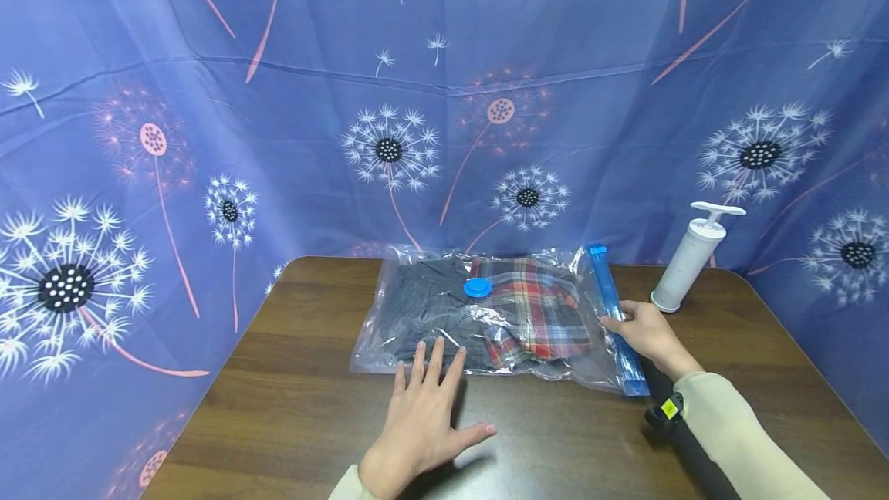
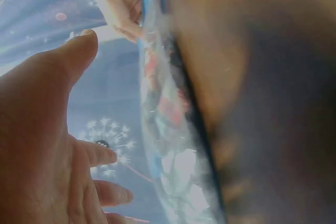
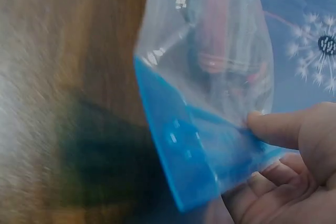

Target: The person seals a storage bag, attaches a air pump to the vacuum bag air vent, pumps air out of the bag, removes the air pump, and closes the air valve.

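A clear vacuum storage bag point(image 1: 427, 353) lies on the wooden table with a dark folded garment point(image 1: 424, 311) and a red plaid garment point(image 1: 538, 315) inside. Its round blue valve point(image 1: 478, 287) faces up, and a blue zip strip point(image 1: 607, 292) runs along its right end. My right hand point(image 1: 649, 334) pinches that blue end between thumb and fingers; the right wrist view shows the thumb point(image 3: 278, 128) on the blue strip. Just in front of the bag's near edge, my left hand point(image 1: 424, 415) is spread with straight fingers, holding nothing. Whether its fingertips touch the bag I cannot tell.
A white hand pump point(image 1: 687, 265) with a T-handle stands upright at the back right of the table point(image 1: 292, 407). A blue dandelion-print cloth point(image 1: 430, 60) hangs behind the table and along both sides.
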### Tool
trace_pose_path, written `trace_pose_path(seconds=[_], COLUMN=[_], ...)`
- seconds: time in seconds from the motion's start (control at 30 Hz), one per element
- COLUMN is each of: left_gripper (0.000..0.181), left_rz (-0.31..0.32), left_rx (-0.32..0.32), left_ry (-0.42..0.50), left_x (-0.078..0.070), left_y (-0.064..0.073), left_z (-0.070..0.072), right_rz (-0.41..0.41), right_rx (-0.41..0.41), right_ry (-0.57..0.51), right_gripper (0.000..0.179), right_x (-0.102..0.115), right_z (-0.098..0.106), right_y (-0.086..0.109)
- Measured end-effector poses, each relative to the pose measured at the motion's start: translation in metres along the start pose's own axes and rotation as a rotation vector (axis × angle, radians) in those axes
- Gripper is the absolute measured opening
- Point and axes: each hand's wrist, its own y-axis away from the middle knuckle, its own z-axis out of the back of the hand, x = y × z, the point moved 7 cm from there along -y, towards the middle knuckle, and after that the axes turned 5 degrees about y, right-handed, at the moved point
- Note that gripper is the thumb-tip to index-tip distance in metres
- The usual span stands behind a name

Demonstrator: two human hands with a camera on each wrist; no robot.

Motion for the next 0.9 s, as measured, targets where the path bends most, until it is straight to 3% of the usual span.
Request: trace_pose_path(seconds=[0.13, 0.27, 0.4, 0.6, 0.77, 0.9], left_gripper=[0.110, 0.110, 0.109, 0.106, 0.104, 0.104], left_rz=[-0.019, 0.003, 0.008, -0.034, -0.063, -0.101], left_rx=[-0.001, 0.004, -0.007, 0.022, 0.062, 0.076], left_ry=[0.024, 0.065, 0.086, 0.136, 0.154, 0.168], left_x=[-0.004, 0.001, 0.005, 0.003, -0.002, -0.010], left_y=[-0.006, -0.012, -0.017, -0.024, -0.029, -0.034], left_z=[0.013, 0.025, 0.034, 0.037, 0.036, 0.035], right_rz=[0.040, 0.062, 0.075, 0.036, 0.026, 0.026], right_rx=[-0.038, -0.066, -0.063, -0.010, 0.014, 0.030], right_ry=[0.052, 0.091, 0.081, 0.019, -0.056, -0.115], right_gripper=[0.062, 0.049, 0.051, 0.059, 0.035, 0.040], right_x=[0.008, 0.019, 0.028, 0.033, 0.037, 0.041], right_z=[-0.001, -0.009, -0.019, -0.031, -0.044, -0.056], right_y=[0.013, 0.027, 0.042, 0.062, 0.075, 0.083])
